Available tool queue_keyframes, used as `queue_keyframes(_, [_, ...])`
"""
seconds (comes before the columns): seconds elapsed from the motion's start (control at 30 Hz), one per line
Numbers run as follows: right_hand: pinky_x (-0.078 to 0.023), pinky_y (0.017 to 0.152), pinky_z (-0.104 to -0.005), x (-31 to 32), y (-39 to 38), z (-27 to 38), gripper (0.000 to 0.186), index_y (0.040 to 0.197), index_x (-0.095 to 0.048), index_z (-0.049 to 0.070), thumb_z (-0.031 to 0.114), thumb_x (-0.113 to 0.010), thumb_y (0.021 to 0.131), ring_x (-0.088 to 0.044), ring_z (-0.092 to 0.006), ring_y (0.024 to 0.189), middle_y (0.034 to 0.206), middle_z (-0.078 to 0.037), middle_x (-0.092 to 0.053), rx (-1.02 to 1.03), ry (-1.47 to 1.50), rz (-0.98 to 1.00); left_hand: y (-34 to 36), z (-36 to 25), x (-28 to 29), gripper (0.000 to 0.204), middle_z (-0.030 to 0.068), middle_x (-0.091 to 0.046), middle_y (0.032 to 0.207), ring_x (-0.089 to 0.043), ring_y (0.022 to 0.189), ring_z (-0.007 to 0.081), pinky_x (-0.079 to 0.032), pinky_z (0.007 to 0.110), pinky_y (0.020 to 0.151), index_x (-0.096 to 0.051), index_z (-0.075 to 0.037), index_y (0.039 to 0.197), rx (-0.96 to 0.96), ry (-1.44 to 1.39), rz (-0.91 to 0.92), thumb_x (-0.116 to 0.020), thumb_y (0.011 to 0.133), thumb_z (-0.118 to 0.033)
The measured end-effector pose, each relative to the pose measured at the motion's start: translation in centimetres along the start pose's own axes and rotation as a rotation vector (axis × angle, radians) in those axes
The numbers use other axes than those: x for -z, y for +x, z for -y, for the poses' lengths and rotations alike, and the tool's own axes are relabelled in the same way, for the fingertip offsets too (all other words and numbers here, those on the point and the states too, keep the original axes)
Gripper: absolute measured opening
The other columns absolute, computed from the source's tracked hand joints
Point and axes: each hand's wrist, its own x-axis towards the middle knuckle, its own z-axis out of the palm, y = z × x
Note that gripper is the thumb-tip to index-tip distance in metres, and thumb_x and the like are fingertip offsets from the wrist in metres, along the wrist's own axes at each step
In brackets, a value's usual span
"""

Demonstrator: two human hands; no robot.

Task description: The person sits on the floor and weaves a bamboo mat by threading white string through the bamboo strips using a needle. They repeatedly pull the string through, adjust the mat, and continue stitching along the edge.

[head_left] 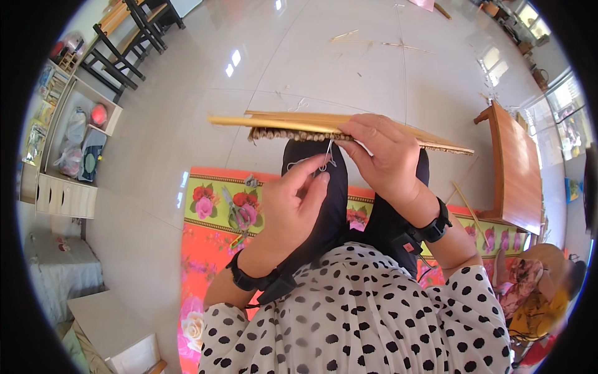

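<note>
A row of straw-coloured stalks (286, 120), like reeds, rests crosswise over my knees, its cut ends facing me along the near edge. My right hand (387, 153) is closed on the near edge of these stalks, thumb below and fingers on top. White string (329, 148) hangs down from the edge beside my right fingertips. Between the thumb and fingers of my left hand (294, 198) the loose string is pinched, just below the stalks. Loops of it show around those fingertips.
A pair of scissors (233, 208) and a small yellow-green tool (237, 240) lie on the flowered mat (202, 258) at left. Right stands a brown wooden table (520, 165). Loose stalks (405, 47) lie on the far floor. Shelves (103, 103) line the left.
</note>
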Motion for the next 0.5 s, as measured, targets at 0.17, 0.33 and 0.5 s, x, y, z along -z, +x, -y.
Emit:
queue_keyframes(0.17, [-0.056,0.072,-0.0381,-0.7,-2.5,0.6,0.035,0.098,-0.074,0.004,0.003,-0.085,0.065,-0.067,-0.0285,0.087,0.098,-0.008,-0.071,0.152,-0.054,0.011,-2.9,3.0,-0.3,0.028,0.0082,-0.075,0.086,-0.061,0.066,0.0043,-0.049,0.022,0.06,-0.069,0.005,0.123,-0.012,-0.032,-0.027,-0.068,0.095,0.002])
queue_keyframes(0.33, [-0.054,0.071,-0.038,-0.8,-3.8,0.9,0.038,0.099,-0.074,0.002,0.003,-0.082,0.062,-0.066,-0.0284,0.087,0.098,-0.008,-0.07,0.215,-0.043,0.025,-3.9,4.8,-0.6,0.026,0.0147,-0.074,0.091,-0.067,0.064,0.0162,-0.052,0.025,0.06,-0.071,0.004,0.119,-0.206,0.097,-0.085,-0.069,0.093,0.004])
queue_keyframes(0.5, [-0.052,0.069,-0.0374,-0.4,-4.4,1.2,0.038,0.1,-0.073,-0.001,0.006,-0.077,0.063,-0.065,-0.0289,0.087,0.099,-0.01,-0.069,0.278,-0.05,0.08,-3.8,6.5,-0.6,0.023,0.0077,-0.069,0.072,-0.061,0.055,0.0132,-0.047,0.024,0.053,-0.073,0.003,0.113,-0.397,0.192,-0.118,-0.071,0.09,0.005])
